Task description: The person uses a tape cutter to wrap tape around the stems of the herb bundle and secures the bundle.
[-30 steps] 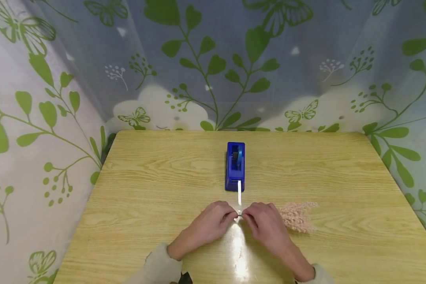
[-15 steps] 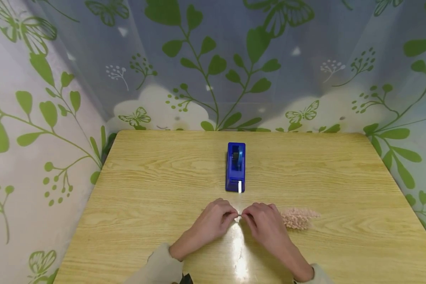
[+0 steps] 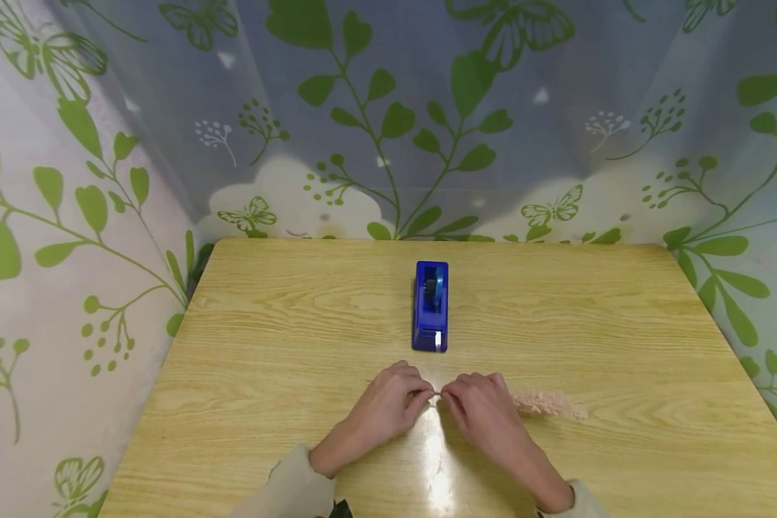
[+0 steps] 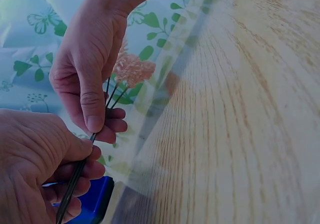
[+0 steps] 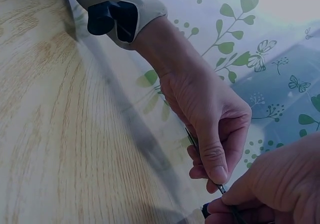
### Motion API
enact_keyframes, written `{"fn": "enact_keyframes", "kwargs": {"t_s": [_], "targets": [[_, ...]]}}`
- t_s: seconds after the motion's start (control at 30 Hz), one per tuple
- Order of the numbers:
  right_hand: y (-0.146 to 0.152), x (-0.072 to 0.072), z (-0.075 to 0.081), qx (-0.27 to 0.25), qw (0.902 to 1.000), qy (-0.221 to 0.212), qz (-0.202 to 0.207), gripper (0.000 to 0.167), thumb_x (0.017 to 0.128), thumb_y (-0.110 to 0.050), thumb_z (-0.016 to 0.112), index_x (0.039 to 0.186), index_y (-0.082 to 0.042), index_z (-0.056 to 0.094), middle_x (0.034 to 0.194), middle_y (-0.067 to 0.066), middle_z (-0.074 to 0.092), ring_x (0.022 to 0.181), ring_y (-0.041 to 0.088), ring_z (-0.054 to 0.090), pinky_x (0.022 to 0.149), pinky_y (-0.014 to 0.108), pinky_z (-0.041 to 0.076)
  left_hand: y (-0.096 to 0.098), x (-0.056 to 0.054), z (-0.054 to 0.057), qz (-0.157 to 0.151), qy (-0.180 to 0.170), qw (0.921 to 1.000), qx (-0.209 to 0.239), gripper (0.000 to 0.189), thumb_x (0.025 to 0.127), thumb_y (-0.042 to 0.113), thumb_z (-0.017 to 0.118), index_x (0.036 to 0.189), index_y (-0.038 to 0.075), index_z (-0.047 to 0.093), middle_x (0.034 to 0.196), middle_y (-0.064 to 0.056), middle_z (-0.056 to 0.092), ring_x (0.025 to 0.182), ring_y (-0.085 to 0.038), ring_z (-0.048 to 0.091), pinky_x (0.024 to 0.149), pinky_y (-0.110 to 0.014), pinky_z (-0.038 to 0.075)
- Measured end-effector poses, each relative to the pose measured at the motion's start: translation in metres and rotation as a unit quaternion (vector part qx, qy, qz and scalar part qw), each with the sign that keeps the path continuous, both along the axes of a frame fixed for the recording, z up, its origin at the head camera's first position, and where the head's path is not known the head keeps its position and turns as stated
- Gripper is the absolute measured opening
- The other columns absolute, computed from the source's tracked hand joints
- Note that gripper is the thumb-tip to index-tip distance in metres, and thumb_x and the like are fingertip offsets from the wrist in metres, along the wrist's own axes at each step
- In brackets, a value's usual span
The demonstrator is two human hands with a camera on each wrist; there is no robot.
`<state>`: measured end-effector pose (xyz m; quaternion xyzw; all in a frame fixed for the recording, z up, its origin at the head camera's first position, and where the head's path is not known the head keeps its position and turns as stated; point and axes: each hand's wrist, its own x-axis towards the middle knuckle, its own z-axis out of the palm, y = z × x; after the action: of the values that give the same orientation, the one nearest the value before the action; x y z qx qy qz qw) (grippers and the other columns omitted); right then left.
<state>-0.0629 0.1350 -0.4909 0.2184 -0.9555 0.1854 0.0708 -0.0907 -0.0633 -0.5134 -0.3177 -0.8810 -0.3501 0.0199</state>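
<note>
A bunch of pink flowers (image 3: 550, 405) on thin dark stems (image 4: 75, 181) lies crosswise between my hands, blossoms to the right. My left hand (image 3: 388, 403) pinches the stems between thumb and fingers. Close beside it, my right hand (image 3: 485, 410) pinches them too, nearer the blossoms (image 4: 132, 70). A short piece of stem shows between the fingertips, with a shiny bit at this spot in the right wrist view. The right hand hides part of the flowers. Beyond the hands stands a blue tape dispenser (image 3: 430, 309), a short tape end (image 3: 438, 341) at its front.
The wooden table (image 3: 285, 324) reaches back to a leaf-patterned curtain (image 3: 337, 180) that also hangs at both sides. Glare shines on the tabletop between the forearms. A dark object (image 5: 102, 18) is fixed at the left cuff.
The tape strip that ran from the dispenser to the stems has come apart, leaving a short end on the dispenser. The blossoms have turned and look narrower; both hands stay nearly in place.
</note>
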Motion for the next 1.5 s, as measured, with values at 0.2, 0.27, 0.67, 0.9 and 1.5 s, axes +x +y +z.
{"fn": "enact_keyframes", "kwargs": {"t_s": [0.2,0.27,0.67,0.9,1.5], "targets": [[0.001,-0.002,-0.003,-0.008,0.9998,0.017,0.002,0.008,0.087,-0.008,0.081,0.087,-0.016,0.079,0.076,-0.008,0.069,0.07,0.01,0.059,0.075,0.033,0.041,0.0,0.0,0.0,0.005,0.001,1.0,-0.002,0.01,0.098,0.013,0.074,0.097,0.01,0.083,0.084,0.005,0.072,0.08,-0.007,0.058,0.072,-0.016,0.049],[0.002,-0.002,-0.003,-0.01,0.9997,0.02,0.002,0.008,0.087,-0.009,0.082,0.087,-0.016,0.079,0.075,-0.01,0.068,0.069,0.009,0.057,0.075,0.033,0.041,0.0,0.0,0.0,0.007,0.002,1.0,-0.002,0.01,0.098,0.014,0.074,0.097,0.01,0.083,0.084,0.005,0.071,0.08,-0.007,0.058,0.072,-0.016,0.049],[0.003,-0.004,-0.004,-0.022,0.9991,0.036,0.009,0.009,0.084,-0.008,0.084,0.086,-0.016,0.081,0.079,-0.007,0.073,0.073,0.014,0.062,0.076,0.036,0.043,0.0,0.0,-0.001,0.008,0.015,0.9998,0.011,0.007,0.095,0.012,0.077,0.095,0.009,0.083,0.083,0.003,0.072,0.08,-0.012,0.062,0.071,-0.017,0.05],[0.003,-0.006,-0.007,-0.023,0.9971,0.072,0.013,0.011,0.079,-0.006,0.087,0.084,-0.015,0.082,0.078,-0.006,0.074,0.073,0.015,0.065,0.077,0.038,0.046,0.0,0.0,-0.003,0.008,0.029,0.9994,0.015,0.005,0.093,0.011,0.078,0.093,0.009,0.082,0.083,0.004,0.072,0.08,-0.009,0.062,0.072,-0.016,0.051],[0.009,-0.009,-0.022,-0.048,0.9747,0.209,0.063,0.021,0.068,-0.002,0.093,0.084,-0.012,0.084,0.088,0.002,0.076,0.078,0.019,0.07,0.076,0.041,0.051,0.0,0.001,-0.011,0.068,-0.113,0.9911,0.023,0.038,0.109,0.021,0.054,0.075,0.018,0.069,0.068,0.016,0.058,0.075,-0.008,0.051,0.072,-0.025,0.043]]}}
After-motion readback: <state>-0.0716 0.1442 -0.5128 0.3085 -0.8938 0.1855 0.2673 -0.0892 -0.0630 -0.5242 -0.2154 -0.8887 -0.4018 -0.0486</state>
